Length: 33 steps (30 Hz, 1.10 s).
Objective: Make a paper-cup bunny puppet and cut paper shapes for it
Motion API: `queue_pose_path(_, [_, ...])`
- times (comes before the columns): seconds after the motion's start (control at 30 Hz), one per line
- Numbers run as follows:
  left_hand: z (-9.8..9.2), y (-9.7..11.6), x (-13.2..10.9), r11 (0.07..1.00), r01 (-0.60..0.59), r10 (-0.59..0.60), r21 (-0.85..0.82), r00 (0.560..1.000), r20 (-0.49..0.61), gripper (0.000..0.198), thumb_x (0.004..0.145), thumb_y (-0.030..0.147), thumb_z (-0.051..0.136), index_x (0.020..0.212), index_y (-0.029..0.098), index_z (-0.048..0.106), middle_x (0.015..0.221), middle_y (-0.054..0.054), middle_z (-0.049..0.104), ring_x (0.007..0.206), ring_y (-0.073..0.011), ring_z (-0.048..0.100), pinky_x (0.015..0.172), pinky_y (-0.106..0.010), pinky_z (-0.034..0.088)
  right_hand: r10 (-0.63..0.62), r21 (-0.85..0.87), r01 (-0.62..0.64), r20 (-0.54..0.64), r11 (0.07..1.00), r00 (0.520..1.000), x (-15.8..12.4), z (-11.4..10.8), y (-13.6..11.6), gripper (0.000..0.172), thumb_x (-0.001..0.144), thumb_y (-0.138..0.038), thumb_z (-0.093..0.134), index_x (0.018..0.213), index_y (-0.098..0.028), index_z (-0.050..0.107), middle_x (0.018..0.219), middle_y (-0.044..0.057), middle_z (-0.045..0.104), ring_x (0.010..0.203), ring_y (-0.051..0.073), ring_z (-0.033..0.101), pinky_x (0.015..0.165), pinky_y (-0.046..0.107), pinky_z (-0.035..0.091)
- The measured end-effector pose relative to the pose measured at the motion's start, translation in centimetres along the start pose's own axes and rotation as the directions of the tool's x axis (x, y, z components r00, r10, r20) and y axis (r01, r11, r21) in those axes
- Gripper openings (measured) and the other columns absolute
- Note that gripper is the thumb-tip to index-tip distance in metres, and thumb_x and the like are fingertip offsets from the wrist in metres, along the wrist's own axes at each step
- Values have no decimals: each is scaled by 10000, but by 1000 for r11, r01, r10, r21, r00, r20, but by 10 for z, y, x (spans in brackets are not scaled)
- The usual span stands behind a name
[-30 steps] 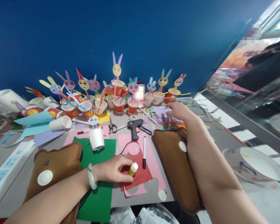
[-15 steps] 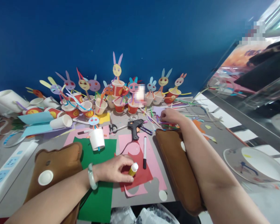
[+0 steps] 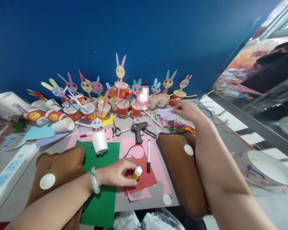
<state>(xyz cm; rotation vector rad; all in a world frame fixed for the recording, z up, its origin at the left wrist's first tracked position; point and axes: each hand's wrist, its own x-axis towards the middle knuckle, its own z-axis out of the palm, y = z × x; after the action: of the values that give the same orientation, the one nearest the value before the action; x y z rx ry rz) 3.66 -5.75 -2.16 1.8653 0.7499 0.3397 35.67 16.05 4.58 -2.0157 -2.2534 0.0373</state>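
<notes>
Although the right forearm hides part of the brown cushion (image 3: 182,166) and both arms run off the bottom edge, the head view shows the left hand (image 3: 117,172) with fingers curled around a glue stick (image 3: 137,172) at its 3 o'clock, over red paper (image 3: 145,180). The right hand (image 3: 186,110) reaches a purple paper piece (image 3: 166,114) at its 9 o'clock; whether its fingers pinch it I cannot tell. Half a second ago that hand lay nearer, among the coloured strips (image 3: 175,126); the left has not moved.
</notes>
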Motion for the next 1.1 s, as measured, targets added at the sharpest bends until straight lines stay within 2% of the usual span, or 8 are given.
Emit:
queue_pose_path(0.17, [0, 1, 0, 1000, -3, 3, -5, 1000, -4, 171, 790, 256, 699, 768, 151, 566, 769, 3, 555, 792, -137, 487, 760, -254, 363, 8, 60, -4, -56, 998, 998, -2, -7, 1, 216, 737, -382, 634, 750, -185, 722, 741, 55, 716, 694, 196, 614, 561, 275, 357])
queue_pose_path(0.4, [0, 0, 0, 1000, -4, 5, 10, 1000, -10, 178, 792, 275, 703, 771, 154, 574, 771, -2, 566, 800, -145, 499, 768, -260, 368, -20, 89, 32, -124, 996, 992, -4, -7, -1, 111, 680, -293, 641, 697, -192, 683, 711, 33, 702, 663, 179, 602, 550, 266, 360])
queue_pose_path(0.47, [1, 0, 0, 1000, 0, 0, 10, 1000, -10, 174, 795, 276, 698, 773, 154, 577, 770, -3, 569, 795, -143, 498, 762, -260, 370, -45, 79, 54, -107, 995, 993, -4, -5, -1, 105, 682, -280, 638, 714, -194, 689, 714, 30, 705, 675, 181, 613, 559, 265, 366])
queue_pose_path(0.67, [0, 1, 0, 1000, 7, -7, -6, 1000, 3, 196, 800, 301, 696, 771, 153, 572, 770, -3, 568, 781, -139, 490, 753, -256, 376, -82, -52, 86, 76, 995, 994, 5, 13, 1, 178, 766, -326, 624, 837, -221, 750, 857, 51, 737, 795, 205, 647, 615, 266, 398])
queue_pose_path(0.8, [0, 1, 0, 1000, -3, 3, -12, 1000, -1, 192, 794, 270, 700, 754, 155, 552, 772, 5, 558, 778, -130, 485, 773, -257, 378, -131, -145, 146, 110, 979, 985, 15, 33, 6, 187, 770, -307, 657, 866, -201, 777, 1028, 98, 726, 912, 216, 646, 721, 258, 440])
queue_pose_path(0.93, [0, 0, -1, 1000, -4, 4, -4, 1000, -7, 193, 788, 262, 709, 754, 157, 550, 784, 6, 552, 781, -128, 486, 788, -260, 379, -114, -147, 134, 139, 980, 984, 20, 46, 11, 167, 765, -275, 661, 844, -187, 779, 925, 85, 746, 836, 196, 653, 676, 242, 435])
queue_pose_path(1.1, [0, -1, 0, 1000, -9, 9, 6, 1000, -9, 198, 792, 288, 707, 761, 160, 558, 791, -1, 553, 784, -135, 487, 784, -265, 380, -63, -160, 75, 80, 984, 995, 19, 43, 12, 182, 755, -235, 636, 872, -182, 765, 905, 97, 759, 825, 222, 668, 644, 266, 419])
